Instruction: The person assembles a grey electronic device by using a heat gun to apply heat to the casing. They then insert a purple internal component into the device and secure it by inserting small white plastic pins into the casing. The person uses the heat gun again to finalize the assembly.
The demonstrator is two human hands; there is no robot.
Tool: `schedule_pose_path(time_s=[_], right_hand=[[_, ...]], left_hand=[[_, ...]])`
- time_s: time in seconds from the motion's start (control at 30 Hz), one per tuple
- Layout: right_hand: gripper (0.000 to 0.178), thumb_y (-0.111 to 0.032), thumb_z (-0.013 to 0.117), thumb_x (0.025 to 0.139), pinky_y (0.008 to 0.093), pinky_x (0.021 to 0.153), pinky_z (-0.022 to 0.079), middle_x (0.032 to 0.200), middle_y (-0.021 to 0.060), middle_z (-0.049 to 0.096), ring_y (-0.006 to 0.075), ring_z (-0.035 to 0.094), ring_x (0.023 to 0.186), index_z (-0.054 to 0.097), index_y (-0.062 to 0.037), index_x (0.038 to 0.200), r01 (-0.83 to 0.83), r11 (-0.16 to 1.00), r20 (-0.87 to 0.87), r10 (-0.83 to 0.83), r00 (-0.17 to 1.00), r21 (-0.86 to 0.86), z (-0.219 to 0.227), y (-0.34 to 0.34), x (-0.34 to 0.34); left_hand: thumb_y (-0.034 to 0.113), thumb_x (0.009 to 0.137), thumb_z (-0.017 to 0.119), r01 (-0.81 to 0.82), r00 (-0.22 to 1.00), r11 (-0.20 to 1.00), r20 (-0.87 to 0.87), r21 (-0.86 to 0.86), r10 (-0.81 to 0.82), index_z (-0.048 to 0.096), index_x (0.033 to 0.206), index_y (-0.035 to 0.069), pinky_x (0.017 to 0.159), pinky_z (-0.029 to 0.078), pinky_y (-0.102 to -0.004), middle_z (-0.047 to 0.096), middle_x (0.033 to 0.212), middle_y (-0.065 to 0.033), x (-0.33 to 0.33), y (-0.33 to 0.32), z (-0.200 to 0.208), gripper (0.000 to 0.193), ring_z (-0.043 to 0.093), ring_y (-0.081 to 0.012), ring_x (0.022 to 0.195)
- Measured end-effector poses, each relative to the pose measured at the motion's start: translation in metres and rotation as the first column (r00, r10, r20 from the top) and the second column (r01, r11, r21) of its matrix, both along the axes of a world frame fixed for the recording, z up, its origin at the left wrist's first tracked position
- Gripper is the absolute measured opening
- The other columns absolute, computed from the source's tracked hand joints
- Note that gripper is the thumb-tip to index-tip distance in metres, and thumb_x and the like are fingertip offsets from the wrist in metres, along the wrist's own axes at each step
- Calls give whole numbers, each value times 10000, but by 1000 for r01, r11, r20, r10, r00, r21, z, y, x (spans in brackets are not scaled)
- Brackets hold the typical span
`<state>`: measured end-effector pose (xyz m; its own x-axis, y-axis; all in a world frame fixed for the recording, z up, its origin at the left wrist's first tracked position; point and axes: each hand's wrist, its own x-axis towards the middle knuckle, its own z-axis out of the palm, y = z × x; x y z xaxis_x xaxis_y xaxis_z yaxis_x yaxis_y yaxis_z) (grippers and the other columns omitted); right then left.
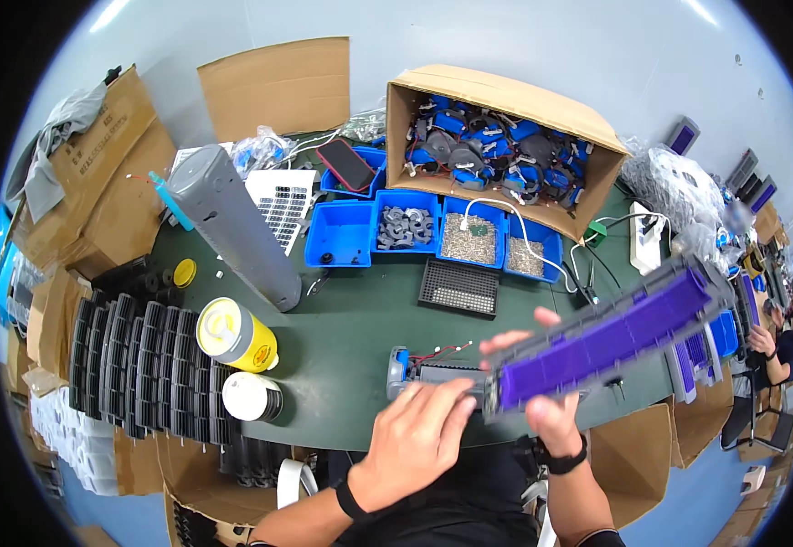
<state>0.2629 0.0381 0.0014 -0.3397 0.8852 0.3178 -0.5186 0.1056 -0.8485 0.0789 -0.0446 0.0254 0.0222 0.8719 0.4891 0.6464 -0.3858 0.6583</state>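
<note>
A long grey plastic housing with a purple inner lining [611, 342] slants up to the right above the table. My right hand [556, 424] grips it near its lower end, thumb on the near side and fingers showing past the far side. By that same end is my left hand [415, 442], its fingers bent and thumb drawn in close; whatever lies between them is hidden. Partly covered by both hands, a grey unit with a blue-and-clear end [399, 369] and thin red and black wires [442, 351] lies on the table.
Blue bins [337, 235] of small parts line the back, before a cardboard box [506, 214] of blue-wrapped wired parts. A grey column [242, 232] stands left, near a yellow-and-white container [237, 335], a white round tub [252, 397] and stacked black ribbed parts [146, 365]. A person [784, 351] sits far right.
</note>
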Motion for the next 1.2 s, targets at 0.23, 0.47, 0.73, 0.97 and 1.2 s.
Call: schedule_pose_path(time_s=[0.23, 0.47, 0.73, 0.97, 1.2], right_hand=[[988, -167, 798, 809, 479, 1086, 521, 1366, 246, 611, 359, 622, 1297, 226, 4, 1596, 336, 942, 16, -336, 942, -22, -22, 19, 2], [1099, -278, 841, 769, 515, 1100, 519, 1400, 258, 581, 411, 610, 1308, 190, 8, 1607, 363, 929, 206, -370, 906, 71, -23, -4, 5], [1123, -244, 891, 766, 513, 1139, 455, 1402, 251, 589, 373, 599, 1323, 181, 57, 1583, 246, 968, 207, -251, 946, 50, -19, -17, 5], [1129, -251, 951, 729, 438, 1072, 493, 1425, 209, 602, 298, 618, 1287, 262, 19, 1581, 16, 979, 329, -83, 941, 202, -27, -10, -22], [1151, -162, 964, 710, 389, 1051, 508, 1487, 235, 553, 270, 614, 1265, 261, -47, 1614, 43, 972, 205, -91, 974, 231, -25, -26, -16]], left_hand=[[61, 967, 635, 252, 952, 930, -105, -270, -288, 619, 1201, -85, 887, 526, -558, 696, 1049, -301, -2, 89, -21, 276, 667, -492, 1004], [135, 959, 677, 87, 897, 778, -290, -622, -333, 682, 1168, -51, 802, 550, -557, 715, 946, -277, -11, 94, -13, 280, 707, -468, 919], [91, 1023, 694, 357, 834, 763, 552, -539, 0, 786, 1148, -19, 733, 584, -319, 756, 933, -121, -59, 52, -10, 191, 729, -178, 803], [109, 1029, 707, 457, 727, 723, 686, -518, 32, 793, 1139, -18, 795, 569, -301, 747, 940, -82, -72, 24, -3, 188, 710, -141, 849], [67, 976, 777, 544, 625, 622, 766, -563, 148, 784, 1092, -25, 718, 538, -220, 780, 970, -47, -62, 24, -10, 148, 653, -44, 823]])
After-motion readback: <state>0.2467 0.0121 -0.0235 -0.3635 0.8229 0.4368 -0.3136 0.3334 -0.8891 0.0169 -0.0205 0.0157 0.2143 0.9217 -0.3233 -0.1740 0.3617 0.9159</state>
